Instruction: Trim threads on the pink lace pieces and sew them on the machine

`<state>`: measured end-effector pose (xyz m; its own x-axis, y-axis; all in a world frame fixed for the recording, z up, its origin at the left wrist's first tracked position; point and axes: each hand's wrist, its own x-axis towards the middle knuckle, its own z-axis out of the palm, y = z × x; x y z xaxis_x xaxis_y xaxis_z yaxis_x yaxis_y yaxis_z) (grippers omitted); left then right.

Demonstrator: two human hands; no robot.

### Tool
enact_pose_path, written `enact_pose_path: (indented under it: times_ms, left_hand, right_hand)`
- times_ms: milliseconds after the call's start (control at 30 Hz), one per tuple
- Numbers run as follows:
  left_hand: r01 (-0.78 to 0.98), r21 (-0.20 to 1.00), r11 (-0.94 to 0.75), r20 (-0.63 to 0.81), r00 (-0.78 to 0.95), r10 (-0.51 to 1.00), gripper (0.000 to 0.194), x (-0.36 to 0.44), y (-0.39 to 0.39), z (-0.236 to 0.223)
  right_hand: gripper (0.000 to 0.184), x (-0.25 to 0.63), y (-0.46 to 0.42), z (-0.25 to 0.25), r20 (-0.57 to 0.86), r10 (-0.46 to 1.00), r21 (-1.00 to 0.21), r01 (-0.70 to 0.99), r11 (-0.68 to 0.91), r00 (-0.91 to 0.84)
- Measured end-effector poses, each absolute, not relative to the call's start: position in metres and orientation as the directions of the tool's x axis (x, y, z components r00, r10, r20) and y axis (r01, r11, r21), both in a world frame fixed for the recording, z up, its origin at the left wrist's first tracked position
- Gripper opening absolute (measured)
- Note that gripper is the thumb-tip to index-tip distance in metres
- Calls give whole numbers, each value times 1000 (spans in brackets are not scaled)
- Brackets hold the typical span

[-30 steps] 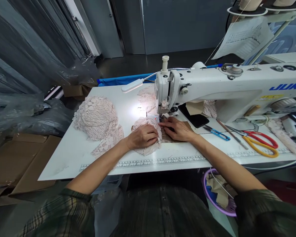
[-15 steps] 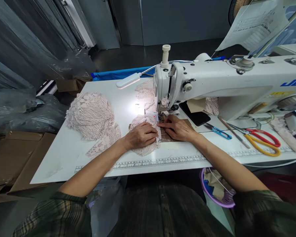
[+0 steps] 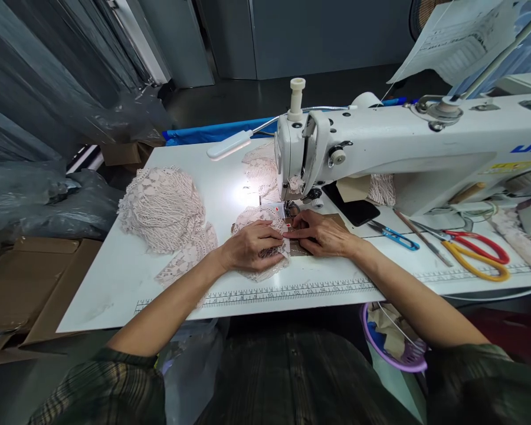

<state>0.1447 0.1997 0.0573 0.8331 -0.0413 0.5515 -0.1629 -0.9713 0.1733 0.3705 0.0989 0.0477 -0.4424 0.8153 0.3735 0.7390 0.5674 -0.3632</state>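
Note:
My left hand (image 3: 252, 245) lies on a pale pink lace piece (image 3: 265, 265), its fingers curled and pressing the lace down in front of the needle of the white sewing machine (image 3: 380, 147). My right hand (image 3: 321, 232) rests beside it on a brown backing piece (image 3: 338, 219), fingers together, the tips pinching the lace edge just below the presser foot (image 3: 291, 208). The two hands touch at the fingertips.
A heap of pink lace pieces (image 3: 163, 206) lies on the white table (image 3: 115, 283) to the left. Blue snips (image 3: 393, 235), red and yellow scissors (image 3: 478, 254) and a dark phone (image 3: 356, 211) lie to the right. A purple basket of scraps (image 3: 393, 342) sits below the table edge.
Both hands have drawn slightly back toward me with the lace, away from the presser foot. The view has shifted a little to the left and down.

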Motion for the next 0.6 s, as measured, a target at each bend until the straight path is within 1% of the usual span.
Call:
enact_pose_path:
  times_ms: [100,233,333,600]
  left_hand:
    - [-68,145,-987,545,838,22,16,144,203,61]
    - [104,18,-994,476,874,100,23,147,207,60]
    - [138,-39,-990,419,901,109,28,148,207,59]
    - [155,-97,-983,376,920,108,30,147,203,61]
  right_hand:
    - [41,369,98,49,377,815,-335,755,563,-441]
    - [41,366,96,51,368,825,-321,774,546,-429]
    - [40,365,96,51,370,830,-332,775,537,-417]
    - [39,365,96,50,363,841,-353,776,522,-401]
